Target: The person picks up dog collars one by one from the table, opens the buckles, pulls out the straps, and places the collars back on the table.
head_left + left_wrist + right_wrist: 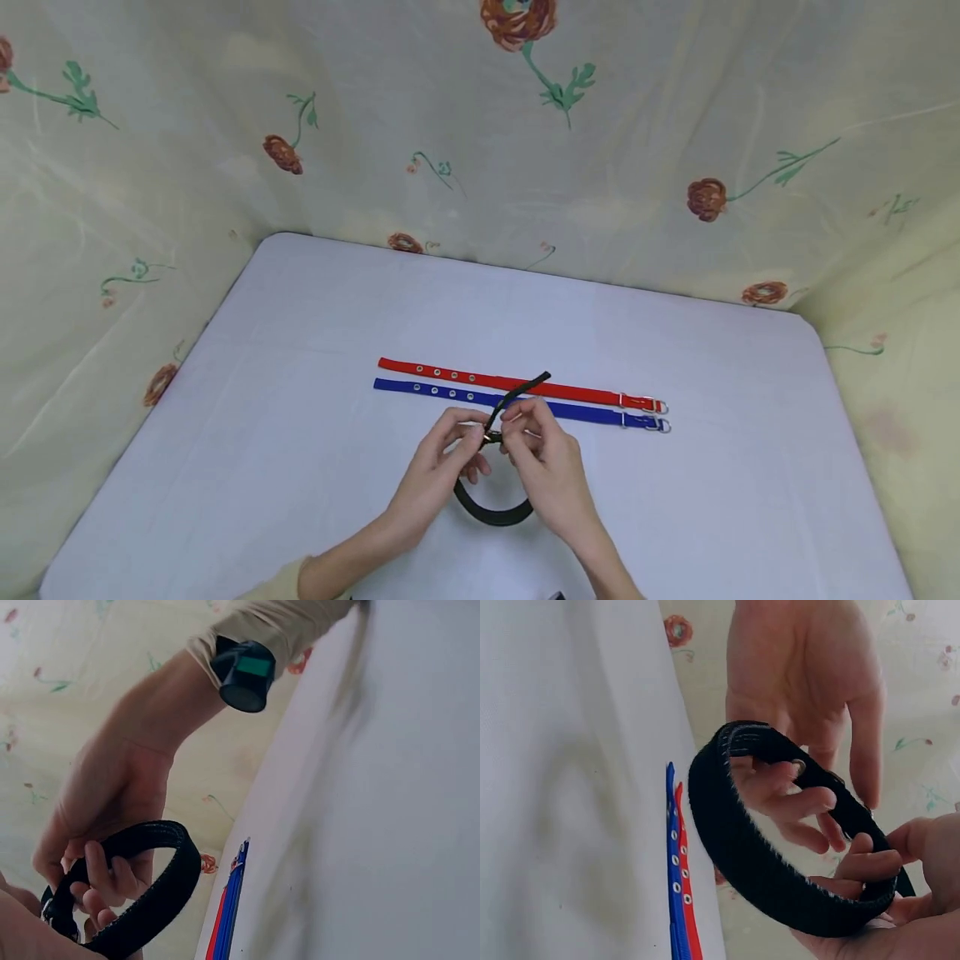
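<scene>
Both hands hold a black collar (498, 518) bent into a loop above the table. My left hand (435, 462) pinches it by the metal buckle (491, 437). My right hand (553, 471) grips the strap just right of the buckle, thumb and index finger close together. The strap's free end (536, 381) sticks up past the fingers, away from the body. In the right wrist view the loop (727, 840) shows its frayed-looking, stitched edge, with fingers inside it. The buckle (47, 909) is partly covered by fingers in the left wrist view.
Beyond the hands, a red collar (577, 392) and a blue collar (585, 412) lie side by side on the white table (262, 375), eyelets to the left and buckles to the right. Flowered curtain (600, 150) surrounds the table. A small dark object (556, 596) shows at the bottom edge.
</scene>
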### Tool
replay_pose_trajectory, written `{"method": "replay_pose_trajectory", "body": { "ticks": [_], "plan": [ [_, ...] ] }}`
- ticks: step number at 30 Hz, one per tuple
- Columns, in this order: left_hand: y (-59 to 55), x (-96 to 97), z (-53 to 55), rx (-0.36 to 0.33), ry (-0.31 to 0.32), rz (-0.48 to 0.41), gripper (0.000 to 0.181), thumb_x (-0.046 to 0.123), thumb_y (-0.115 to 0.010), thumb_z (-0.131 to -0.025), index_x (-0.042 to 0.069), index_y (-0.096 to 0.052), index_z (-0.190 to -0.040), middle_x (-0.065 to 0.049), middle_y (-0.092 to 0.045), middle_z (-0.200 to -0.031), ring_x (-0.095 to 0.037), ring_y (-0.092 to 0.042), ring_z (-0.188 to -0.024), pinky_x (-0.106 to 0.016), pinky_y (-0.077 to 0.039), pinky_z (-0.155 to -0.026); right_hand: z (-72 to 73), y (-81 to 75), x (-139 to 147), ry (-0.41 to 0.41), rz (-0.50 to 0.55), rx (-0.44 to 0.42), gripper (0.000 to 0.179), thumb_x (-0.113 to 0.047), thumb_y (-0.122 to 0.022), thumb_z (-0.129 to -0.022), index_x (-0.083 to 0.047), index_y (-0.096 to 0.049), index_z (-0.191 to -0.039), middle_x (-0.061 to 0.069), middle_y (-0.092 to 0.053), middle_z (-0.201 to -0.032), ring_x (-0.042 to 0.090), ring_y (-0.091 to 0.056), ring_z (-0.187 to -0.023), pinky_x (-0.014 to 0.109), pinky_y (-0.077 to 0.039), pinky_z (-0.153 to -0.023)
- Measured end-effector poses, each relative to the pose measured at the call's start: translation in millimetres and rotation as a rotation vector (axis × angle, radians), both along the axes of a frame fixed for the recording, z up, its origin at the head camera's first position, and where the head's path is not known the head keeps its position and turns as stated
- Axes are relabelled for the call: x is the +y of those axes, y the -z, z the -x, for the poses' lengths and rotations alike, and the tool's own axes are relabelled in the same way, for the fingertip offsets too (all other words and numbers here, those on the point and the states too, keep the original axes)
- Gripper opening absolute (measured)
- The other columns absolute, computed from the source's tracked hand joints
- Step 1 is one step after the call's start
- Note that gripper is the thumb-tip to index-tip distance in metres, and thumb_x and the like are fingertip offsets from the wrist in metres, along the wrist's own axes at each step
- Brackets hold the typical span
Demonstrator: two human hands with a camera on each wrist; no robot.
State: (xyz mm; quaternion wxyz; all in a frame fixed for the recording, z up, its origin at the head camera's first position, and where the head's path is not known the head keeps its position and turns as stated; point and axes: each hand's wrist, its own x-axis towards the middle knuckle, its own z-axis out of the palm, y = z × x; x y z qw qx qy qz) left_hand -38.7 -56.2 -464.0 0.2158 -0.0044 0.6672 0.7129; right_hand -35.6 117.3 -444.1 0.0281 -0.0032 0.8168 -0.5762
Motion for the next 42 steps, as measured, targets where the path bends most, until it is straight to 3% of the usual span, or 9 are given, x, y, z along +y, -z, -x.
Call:
{"method": "replay_pose_trajectory", "body": {
  "ticks": [4, 7, 14, 18, 23, 26, 31, 36, 42],
  "plan": [
    [-2.0, -0.7, -4.8, 0.053, 0.074, 0.034, 0.040, 0.033, -0.056, -0.113, 0.013, -0.048, -0.147, -0.025, -0.065, -0.136, -0.016, -0.066, -0.098, -0.025, -0.053, -0.086, 0.2, -1.7, 3.7, 0.033, 0.029, 0.005, 0.012, -0.006, -0.056, -0.109, -0.007, -0.061, -0.119, 0.015, -0.075, -0.099, 0.025, -0.075, -0.080, 0.022, -0.059, -0.076],
    [-4.2, -0.5, -7.3, 0.035, 0.093, 0.016, 0.040, 0.030, -0.056, -0.114, 0.007, -0.048, -0.146, -0.021, -0.066, -0.126, -0.017, -0.061, -0.096, -0.024, -0.051, -0.084, 0.5, -3.1, 5.5, 0.045, 0.042, 0.001, 0.012, -0.006, -0.056, -0.109, -0.007, -0.060, -0.120, 0.016, -0.075, -0.100, 0.024, -0.076, -0.082, 0.021, -0.060, -0.077],
    [-7.6, 1.6, -5.9, -0.061, 0.079, 0.015, 0.044, 0.035, -0.057, -0.113, -0.001, -0.056, -0.140, -0.002, -0.051, -0.091, -0.017, -0.049, -0.086, -0.026, -0.042, -0.075, 0.5, -4.4, 5.7, 0.054, 0.060, -0.018, 0.012, -0.006, -0.056, -0.109, -0.006, -0.059, -0.121, 0.023, -0.072, -0.100, 0.021, -0.075, -0.080, 0.021, -0.060, -0.077],
    [-7.2, 2.4, -5.0, -0.106, 0.061, 0.004, 0.046, 0.038, -0.059, -0.112, -0.001, -0.060, -0.134, 0.002, -0.047, -0.082, -0.015, -0.046, -0.079, -0.027, -0.039, -0.072, 0.0, -4.7, 6.0, 0.062, 0.067, -0.023, 0.012, -0.008, -0.056, -0.110, -0.006, -0.059, -0.121, 0.023, -0.070, -0.098, 0.017, -0.072, -0.076, 0.021, -0.059, -0.076],
    [-5.1, 4.7, -7.1, -0.142, 0.038, 0.003, 0.038, 0.046, -0.063, -0.108, 0.008, -0.058, -0.111, 0.004, -0.042, -0.068, -0.015, -0.043, -0.070, -0.029, -0.036, -0.070, -0.8, -5.0, 5.2, 0.083, 0.092, -0.029, 0.011, -0.009, -0.055, -0.111, -0.006, -0.058, -0.121, 0.025, -0.068, -0.099, 0.021, -0.072, -0.078, 0.021, -0.060, -0.078],
    [-3.4, 6.2, -7.4, -0.152, 0.029, 0.001, 0.044, 0.052, -0.064, -0.106, 0.008, -0.060, -0.113, 0.006, -0.039, -0.061, -0.015, -0.041, -0.065, -0.029, -0.035, -0.069, -1.5, -5.7, 4.3, 0.109, 0.110, -0.033, 0.012, -0.010, -0.055, -0.112, -0.006, -0.058, -0.122, 0.023, -0.070, -0.103, 0.023, -0.074, -0.082, 0.024, -0.062, -0.082],
    [-4.2, 5.3, -7.0, -0.099, 0.033, 0.038, 0.052, 0.056, -0.058, -0.108, 0.007, -0.067, -0.126, 0.005, -0.043, -0.064, -0.014, -0.045, -0.068, -0.028, -0.040, -0.070, -2.8, -6.2, 4.4, 0.129, 0.108, -0.007, 0.011, -0.009, -0.054, -0.112, -0.006, -0.059, -0.121, 0.017, -0.071, -0.103, 0.020, -0.074, -0.080, 0.026, -0.063, -0.083],
    [-10.1, 0.8, -7.5, 0.013, 0.085, 0.106, 0.038, 0.043, -0.061, -0.110, 0.010, -0.063, -0.127, -0.001, -0.061, -0.087, -0.016, -0.059, -0.086, -0.030, -0.049, -0.080, -2.8, -6.7, 6.3, 0.084, 0.065, 0.039, 0.012, -0.010, -0.056, -0.110, -0.009, -0.061, -0.121, 0.015, -0.072, -0.101, 0.012, -0.071, -0.074, 0.023, -0.056, -0.073],
    [-13.6, -1.7, -5.2, -0.041, 0.109, 0.007, 0.040, 0.033, -0.058, -0.110, -0.001, -0.060, -0.131, 0.001, -0.051, -0.086, -0.014, -0.048, -0.083, -0.025, -0.040, -0.075, -3.2, -7.2, 6.5, 0.079, 0.049, 0.019, 0.012, -0.011, -0.057, -0.110, -0.011, -0.062, -0.121, 0.015, -0.073, -0.102, 0.013, -0.070, -0.073, 0.023, -0.046, -0.064]
  ]
}}
